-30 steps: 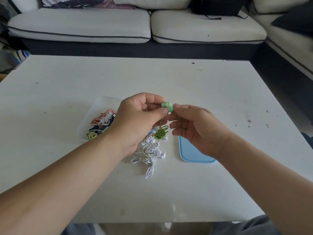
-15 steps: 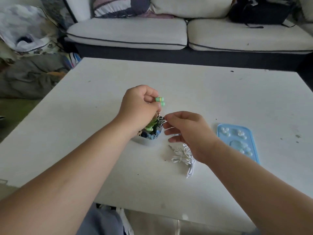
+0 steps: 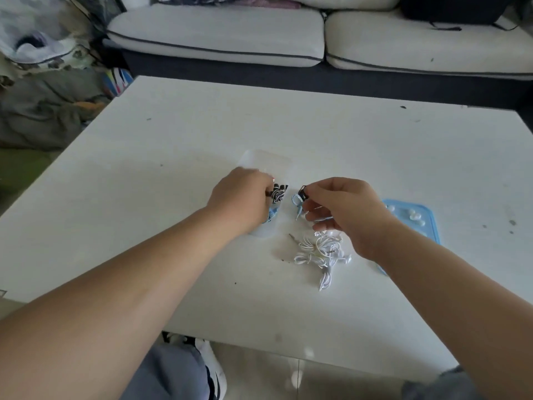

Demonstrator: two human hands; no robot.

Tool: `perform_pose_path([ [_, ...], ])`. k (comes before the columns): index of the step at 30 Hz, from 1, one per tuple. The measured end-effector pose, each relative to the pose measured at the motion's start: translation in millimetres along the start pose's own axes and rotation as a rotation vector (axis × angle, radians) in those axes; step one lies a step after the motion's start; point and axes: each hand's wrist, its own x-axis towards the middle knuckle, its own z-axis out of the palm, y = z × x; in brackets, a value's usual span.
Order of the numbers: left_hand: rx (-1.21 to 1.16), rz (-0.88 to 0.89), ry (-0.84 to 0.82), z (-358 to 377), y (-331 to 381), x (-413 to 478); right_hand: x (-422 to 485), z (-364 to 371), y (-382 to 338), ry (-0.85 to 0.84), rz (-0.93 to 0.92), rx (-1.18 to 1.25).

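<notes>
light blue coiled earphone cable [image 3: 298,204] is held over the white surface [image 3: 346,145], pinched in the grip of the right hand [image 3: 347,210]. left hand [image 3: 242,197] curls into the clear plastic box [image 3: 268,161] against a black-and-white striped cable bundle [image 3: 278,193]; whether its grip holds anything is hidden.

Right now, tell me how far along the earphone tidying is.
Done: a black-and-white bundle and others lie in the clear box. In hand: the left hand reaches into that box, its grip hidden; the right hand pinches blue-corded earphones above the table. Left: the white earphones lie loose on the table, and the blue lid lies off beside them.
</notes>
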Motion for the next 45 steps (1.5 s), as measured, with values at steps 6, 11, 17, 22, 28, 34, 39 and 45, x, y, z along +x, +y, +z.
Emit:
perform_pose_path([
  [6,-0.099,0.277,-0.073,0.0,54.0,-14.3,-1.0,-32.0,10.9,0.033,-0.098,-0.459],
  [11,0.065,0.287,-0.447,33.5,65.5,-18.0,-3.3,-58.2,21.5,-0.123,-0.009,-0.778],
  [17,-0.024,0.177,-0.285,38.6,67.3,-3.4,-6.3,-69.0,25.2,-0.251,0.014,-0.922],
  [22,-0.074,0.121,-0.261,48.6,74.2,6.1,-4.8,-70.8,22.9,-0.215,-0.041,-0.916],
  [28,-0.131,0.084,-0.229,61.0,80.4,11.7,-4.3,-74.4,23.1,-0.238,-0.023,-0.925],
  [34,-0.124,0.083,-0.314,60.5,80.2,14.9,-0.6,-80.8,27.3,-0.209,-0.005,-0.862],
  [39,-0.079,0.130,-0.320,65.9,72.9,12.3,-0.5,-82.0,29.6,-0.203,-0.018,-0.873],
  [45,-0.026,0.130,-0.330,62.0,69.7,10.2,2.9,-80.6,30.8,-0.170,-0.025,-0.854],
])
